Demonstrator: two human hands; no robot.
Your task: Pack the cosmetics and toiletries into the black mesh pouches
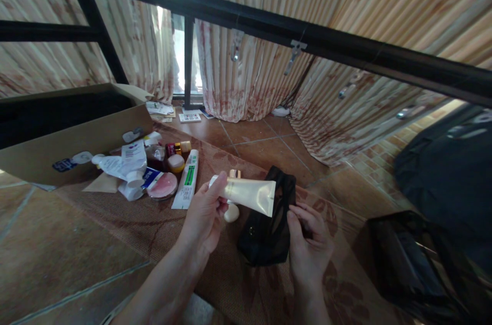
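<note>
My left hand (205, 212) is closed around the capped end of a pale gold squeeze tube (251, 195), which points to the right. The tube's flat end reaches over a black mesh pouch (259, 243) on the brown mat. My right hand (309, 235) pinches the right edge of the pouch near its opening. Just behind the tube a gold cap (234, 174) shows, and below it lies a round cream-coloured item (231, 213). Whatever is inside the pouch is hidden.
A white and green tube (187, 181), a pink round compact (162, 185) and several toiletries lie left on the mat (130, 222). Behind them stands a cardboard box (77, 145). A black clear-sided bag (407, 258) is at right. A dark metal rail (261, 17) crosses before the curtains.
</note>
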